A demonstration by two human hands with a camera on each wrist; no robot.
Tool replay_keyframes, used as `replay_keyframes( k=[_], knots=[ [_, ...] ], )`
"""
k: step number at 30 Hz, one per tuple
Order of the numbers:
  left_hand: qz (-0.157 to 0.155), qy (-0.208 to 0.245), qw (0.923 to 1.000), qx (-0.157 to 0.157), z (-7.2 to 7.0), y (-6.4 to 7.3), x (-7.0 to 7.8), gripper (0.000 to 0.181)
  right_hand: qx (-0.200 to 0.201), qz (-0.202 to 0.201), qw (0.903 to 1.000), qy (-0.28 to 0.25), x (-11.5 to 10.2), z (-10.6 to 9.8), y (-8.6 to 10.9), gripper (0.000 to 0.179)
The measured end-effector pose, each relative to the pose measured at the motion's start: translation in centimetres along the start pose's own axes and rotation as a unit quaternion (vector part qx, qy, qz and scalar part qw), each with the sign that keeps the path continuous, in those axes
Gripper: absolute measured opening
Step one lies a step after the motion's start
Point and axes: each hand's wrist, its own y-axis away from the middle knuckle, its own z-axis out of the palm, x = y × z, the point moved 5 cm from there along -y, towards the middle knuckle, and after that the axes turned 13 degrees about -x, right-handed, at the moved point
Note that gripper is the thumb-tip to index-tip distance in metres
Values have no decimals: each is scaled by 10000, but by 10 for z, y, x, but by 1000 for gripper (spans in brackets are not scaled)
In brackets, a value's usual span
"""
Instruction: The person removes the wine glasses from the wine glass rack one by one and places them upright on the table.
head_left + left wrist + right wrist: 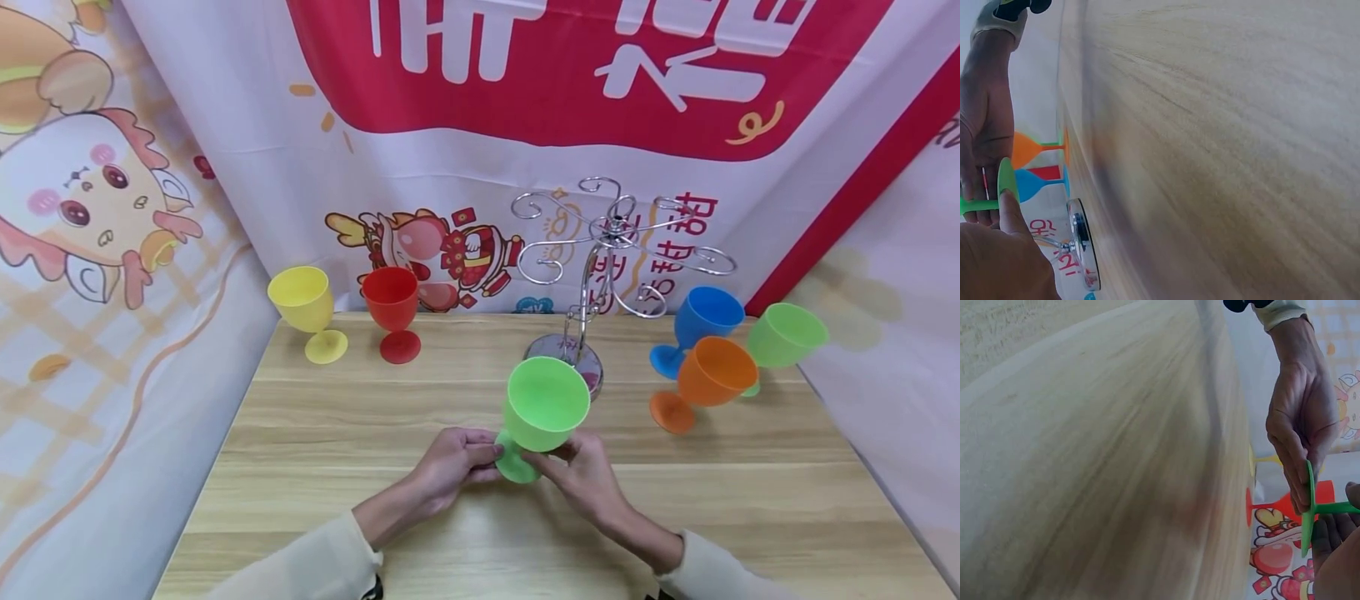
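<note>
A light green plastic goblet [546,408] is held tilted above the table near its middle, its bowl toward the metal stand. My left hand [453,467] pinches the edge of its round base [1007,178], thumb on one face. With thumb and fingers, my right hand [585,479] grips the goblet by the stem [1335,507], just under the bowl. Both wrist views show the base raised off the tabletop. Some of the right fingers are hidden behind the bowl in the head view.
Behind the goblet stands a silver wire rack [613,229] with curled arms. Yellow [302,300] and red [391,300] goblets stand at the back left. Blue [708,312], orange [716,372] and another green goblet [786,335] cluster right. Printed cloth [450,154] hangs behind the wooden table [315,442].
</note>
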Motion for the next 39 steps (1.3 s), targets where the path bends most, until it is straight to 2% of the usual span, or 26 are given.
replay_keyframes(
  k=[5, 10, 13, 14, 16, 18, 20, 24, 26, 27, 31, 36, 39],
  knots=[
    [-88, 16, 10000, -18, 1, -2, -6, 32, 279, 230, 9993, -34, 7, 1, 3, 47],
    [-61, -208, 9997, -95, -2, -3, -9, 33, 600, 370, 9975, -71, 14, 1, 7, 68],
    [23, -605, 9981, -62, -6, -3, -10, 34, 669, 436, 9968, -12, 18, 0, 8, 71],
    [75, -918, 9957, -1, -7, -3, -10, 35, 671, 488, 9966, 27, 20, 0, 8, 69],
    [162, -1640, 9863, 116, -10, -3, -8, 36, 625, 545, 9965, 87, 24, 0, 7, 64],
    [208, -2358, 9713, 236, -13, -3, -7, 37, 545, 607, 9966, 128, 28, -1, 7, 60],
    [265, -3001, 9530, 310, -14, -3, -5, 39, 443, 686, 9965, 195, 33, -1, 7, 57],
    [382, -3523, 9344, 363, -17, -1, -3, 45, 274, 786, 9963, 215, 43, 1, 9, 52],
    [398, -3834, 9214, 501, -19, 2, -2, 51, 245, 834, 9959, 259, 46, 1, 10, 50],
    [419, -4031, 9124, 574, -19, 3, -1, 54, 243, 854, 9957, 271, 48, 2, 10, 50],
    [406, -4919, 8658, 827, -22, 9, 2, 68, 282, 867, 9950, 417, 52, 2, 10, 50],
    [532, -5889, 8017, 877, -25, 18, 2, 81, 293, 992, 9935, 478, 58, 3, 10, 49],
    [533, -6286, 7707, 896, -28, 23, 2, 86, 259, 1033, 9930, 505, 61, 3, 11, 50]
  ],
)
